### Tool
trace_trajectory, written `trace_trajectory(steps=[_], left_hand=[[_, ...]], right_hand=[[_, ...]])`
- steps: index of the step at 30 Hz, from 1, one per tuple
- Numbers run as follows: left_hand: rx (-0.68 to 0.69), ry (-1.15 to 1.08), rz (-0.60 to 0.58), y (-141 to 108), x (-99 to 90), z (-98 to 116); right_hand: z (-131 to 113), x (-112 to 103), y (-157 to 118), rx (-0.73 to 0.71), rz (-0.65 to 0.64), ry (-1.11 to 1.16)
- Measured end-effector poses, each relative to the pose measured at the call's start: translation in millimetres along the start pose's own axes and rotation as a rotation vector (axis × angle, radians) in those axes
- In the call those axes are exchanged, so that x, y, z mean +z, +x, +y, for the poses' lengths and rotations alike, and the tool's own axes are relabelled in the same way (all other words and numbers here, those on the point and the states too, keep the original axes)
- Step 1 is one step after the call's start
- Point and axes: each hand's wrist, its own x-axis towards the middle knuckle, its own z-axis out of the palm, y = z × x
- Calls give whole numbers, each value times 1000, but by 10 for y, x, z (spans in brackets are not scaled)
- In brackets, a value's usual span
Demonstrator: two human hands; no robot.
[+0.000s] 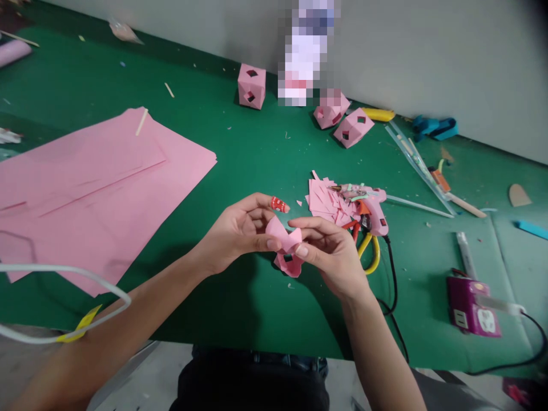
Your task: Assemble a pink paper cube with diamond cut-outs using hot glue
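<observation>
Both hands hold a folded pink paper piece (pixel 283 240) low over the green table. My left hand (pixel 240 231) pinches its left side between thumb and fingers, and a red patterned wrap covers one fingertip. On the right side, my right hand (pixel 329 248) grips the same piece with thumb and fingers. The lower part of the pink paper has a cut opening and hangs below the thumbs. Just beyond my right hand lie a pink glue gun (pixel 372 208) and a heap of pink paper scraps (pixel 327 200).
Large pink paper sheets (pixel 107 171) cover the left. Pink paper cubes with cut-out holes (pixel 252 87) stand near the wall. Yellow-handled scissors (pixel 370 254), a purple power socket box (pixel 473 305) and cords lie to the right. A white cable (pixel 85 273) arches over my left forearm.
</observation>
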Motion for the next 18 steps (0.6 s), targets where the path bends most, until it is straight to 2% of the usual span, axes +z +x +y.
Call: trace_trajectory(steps=[6,8,12,15,18], left_hand=[[4,-11,7,3,4,23],[9,-25,5,3,2,24],[-7,-63,9,4,13,22],[-14,-88,31,7,26,15],[-21,-107,44,10,32,7]], right_hand=[[8,-15,-16,-39,-51,-60],[13,-6,-24,-187,-43,-145],[35,41,-43,-545,109,-495],[60,70,-50,-685,158,-697],[74,78,-45,-756,153,-743]])
